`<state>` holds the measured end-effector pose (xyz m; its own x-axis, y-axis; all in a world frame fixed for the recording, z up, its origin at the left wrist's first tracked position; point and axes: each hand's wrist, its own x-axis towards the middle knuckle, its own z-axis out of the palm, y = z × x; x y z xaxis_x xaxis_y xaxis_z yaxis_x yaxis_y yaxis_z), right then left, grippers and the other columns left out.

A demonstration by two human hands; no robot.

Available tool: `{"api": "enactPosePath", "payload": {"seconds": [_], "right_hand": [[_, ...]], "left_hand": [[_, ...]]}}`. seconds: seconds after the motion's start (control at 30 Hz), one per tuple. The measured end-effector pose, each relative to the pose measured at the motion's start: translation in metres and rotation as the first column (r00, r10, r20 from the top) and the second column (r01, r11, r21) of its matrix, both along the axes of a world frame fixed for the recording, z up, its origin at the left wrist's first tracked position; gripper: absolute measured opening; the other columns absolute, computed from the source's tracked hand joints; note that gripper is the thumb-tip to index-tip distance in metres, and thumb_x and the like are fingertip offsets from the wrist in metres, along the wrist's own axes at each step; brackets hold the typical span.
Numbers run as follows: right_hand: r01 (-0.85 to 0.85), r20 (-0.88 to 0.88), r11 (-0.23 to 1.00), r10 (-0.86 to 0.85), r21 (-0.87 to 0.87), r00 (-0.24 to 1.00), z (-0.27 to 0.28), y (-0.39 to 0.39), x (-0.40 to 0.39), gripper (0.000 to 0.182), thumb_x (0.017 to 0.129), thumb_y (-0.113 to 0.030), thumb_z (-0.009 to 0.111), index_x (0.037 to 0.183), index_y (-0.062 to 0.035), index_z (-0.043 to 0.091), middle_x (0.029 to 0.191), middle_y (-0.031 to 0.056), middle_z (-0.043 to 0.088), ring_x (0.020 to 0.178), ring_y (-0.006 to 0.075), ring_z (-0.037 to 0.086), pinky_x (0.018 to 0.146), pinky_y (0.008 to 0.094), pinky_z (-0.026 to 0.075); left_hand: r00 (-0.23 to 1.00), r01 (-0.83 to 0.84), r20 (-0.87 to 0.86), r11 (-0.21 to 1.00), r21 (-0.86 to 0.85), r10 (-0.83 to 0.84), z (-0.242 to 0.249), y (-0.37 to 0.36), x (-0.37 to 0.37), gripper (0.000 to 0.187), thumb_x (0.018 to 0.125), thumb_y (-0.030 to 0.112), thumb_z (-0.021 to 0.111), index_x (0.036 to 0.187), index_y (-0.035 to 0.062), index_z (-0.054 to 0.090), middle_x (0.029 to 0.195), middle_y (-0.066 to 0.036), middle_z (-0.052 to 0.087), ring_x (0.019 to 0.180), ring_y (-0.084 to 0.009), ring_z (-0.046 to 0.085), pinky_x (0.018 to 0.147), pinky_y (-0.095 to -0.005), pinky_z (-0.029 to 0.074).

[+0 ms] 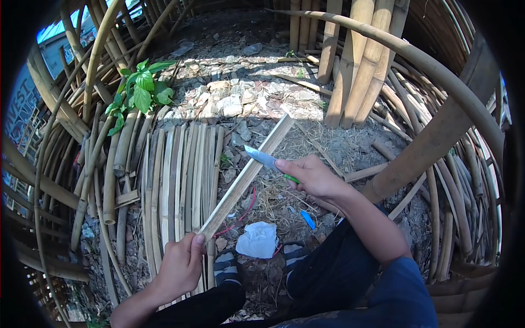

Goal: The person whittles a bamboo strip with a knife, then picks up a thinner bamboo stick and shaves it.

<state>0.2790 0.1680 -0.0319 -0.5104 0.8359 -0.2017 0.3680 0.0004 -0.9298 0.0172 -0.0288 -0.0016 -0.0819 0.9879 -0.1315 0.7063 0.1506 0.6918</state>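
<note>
My left hand (182,263) is closed around the lower end of a split bamboo strip (240,186), which slants up and away to the right. My right hand (313,177) grips a knife (261,157) by its green handle, of which only a bit shows. The blade lies across the upper half of the strip and seems to touch it. Under the left hand and strip, a row of split bamboo slats (180,186) lies side by side on the ground.
Bamboo poles (363,65) stand upright at the back right, and a thick pole (432,142) leans on the right. A leafy plant (143,90) grows at left. A crumpled white bag (257,239) and a blue object (307,220) lie near my feet. Stones (229,101) cover the ground ahead.
</note>
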Motion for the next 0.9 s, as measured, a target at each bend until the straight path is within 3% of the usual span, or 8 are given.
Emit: {"api": "enactPosePath", "payload": {"seconds": [0.17, 0.37, 0.43, 0.57, 0.63, 0.67, 0.73, 0.9], "right_hand": [[0.281, -0.070, 0.959, -0.283, -0.027, 0.957, 0.012, 0.014, 0.011, 0.060, 0.095, -0.051, 0.054, 0.056, -0.0060, 0.055, 0.050, 0.0013, 0.045, 0.046, 0.0105, 0.040, 0.044, 0.0283, 0.031], [0.409, -0.018, 0.906, -0.414, -0.110, 0.910, 0.011, 0.033, 0.035, 0.059, 0.096, -0.058, 0.045, 0.061, -0.0100, 0.047, 0.051, -0.0025, 0.036, 0.042, 0.0069, 0.027, 0.040, 0.0253, 0.021], [0.546, -0.195, 0.798, -0.595, -0.255, 0.780, 0.024, 0.028, 0.040, 0.057, 0.097, -0.054, 0.048, 0.065, -0.0066, 0.052, 0.053, -0.0002, 0.043, 0.043, 0.0086, 0.032, 0.041, 0.0246, 0.025], [0.508, -0.271, 0.853, -0.521, -0.121, 0.809, 0.023, 0.014, 0.035, 0.057, 0.097, -0.055, 0.047, 0.066, -0.0070, 0.053, 0.053, -0.0010, 0.043, 0.044, 0.0075, 0.034, 0.041, 0.0240, 0.024], [0.234, -0.222, 0.971, -0.217, 0.050, 0.950, 0.016, -0.003, 0.014, 0.058, 0.098, -0.055, 0.044, 0.061, -0.0097, 0.048, 0.051, -0.0043, 0.036, 0.041, 0.0058, 0.027, 0.040, 0.0235, 0.022], [0.233, -0.225, 0.971, -0.217, 0.050, 0.950, 0.019, -0.015, 0.004, 0.058, 0.098, -0.055, 0.044, 0.061, -0.0097, 0.048, 0.051, -0.0043, 0.036, 0.041, 0.0058, 0.027, 0.040, 0.0235, 0.022], [0.057, -0.108, 0.952, -0.093, -0.301, 0.990, 0.029, -0.035, -0.010, 0.058, 0.097, -0.053, 0.049, 0.060, -0.0078, 0.050, 0.050, -0.0037, 0.039, 0.042, 0.0060, 0.032, 0.041, 0.0238, 0.025], [0.079, -0.063, 0.983, -0.091, -0.168, 0.994, 0.007, -0.011, 0.002, 0.059, 0.094, -0.051, 0.057, 0.061, -0.0018, 0.061, 0.052, 0.0029, 0.049, 0.049, 0.0092, 0.045, 0.045, 0.0260, 0.034]], "left_hand": [[0.999, -0.021, 0.035, 1.000, -0.011, 0.021, -0.006, -0.003, -0.002, 0.045, 0.105, 0.026, 0.039, 0.077, -0.0059, 0.055, 0.056, -0.010, 0.053, 0.049, -0.0151, 0.052, 0.050, -0.0315, 0.044], [0.999, 0.013, 0.029, 0.999, 0.050, -0.015, 0.010, -0.005, 0.002, 0.045, 0.105, 0.026, 0.039, 0.076, -0.0057, 0.055, 0.057, -0.009, 0.053, 0.050, -0.0139, 0.052, 0.051, -0.0303, 0.044], [0.994, -0.052, 0.093, 0.998, -0.035, 0.055, 0.009, -0.001, 0.002, 0.045, 0.105, 0.026, 0.040, 0.077, -0.0052, 0.056, 0.057, -0.010, 0.054, 0.050, -0.0144, 0.052, 0.051, -0.0299, 0.044], [0.998, -0.021, 0.051, 0.999, -0.026, 0.022, 0.000, 0.001, 0.000, 0.045, 0.104, 0.027, 0.040, 0.077, -0.0052, 0.056, 0.057, -0.011, 0.054, 0.049, -0.0157, 0.053, 0.051, -0.0308, 0.044], [0.998, -0.033, 0.050, 0.999, -0.005, 0.033, -0.001, 0.004, 0.006, 0.045, 0.104, 0.027, 0.040, 0.077, -0.0058, 0.056, 0.057, -0.011, 0.056, 0.049, -0.0169, 0.055, 0.050, -0.0321, 0.044], [0.998, -0.033, 0.048, 0.999, -0.003, 0.034, -0.001, 0.005, 0.006, 0.045, 0.104, 0.027, 0.040, 0.077, -0.0058, 0.056, 0.057, -0.011, 0.056, 0.049, -0.0169, 0.055, 0.050, -0.0321, 0.044], [1.000, -0.004, -0.011, 1.000, 0.014, 0.004, -0.002, 0.006, 0.006, 0.046, 0.104, 0.027, 0.039, 0.078, -0.0058, 0.057, 0.057, -0.013, 0.056, 0.049, -0.0206, 0.057, 0.051, -0.0343, 0.045], [0.996, 0.023, -0.089, 0.997, 0.076, -0.016, -0.001, 0.008, 0.007, 0.046, 0.104, 0.028, 0.039, 0.079, -0.0055, 0.057, 0.055, -0.015, 0.055, 0.048, -0.0247, 0.057, 0.051, -0.0365, 0.045]]}}
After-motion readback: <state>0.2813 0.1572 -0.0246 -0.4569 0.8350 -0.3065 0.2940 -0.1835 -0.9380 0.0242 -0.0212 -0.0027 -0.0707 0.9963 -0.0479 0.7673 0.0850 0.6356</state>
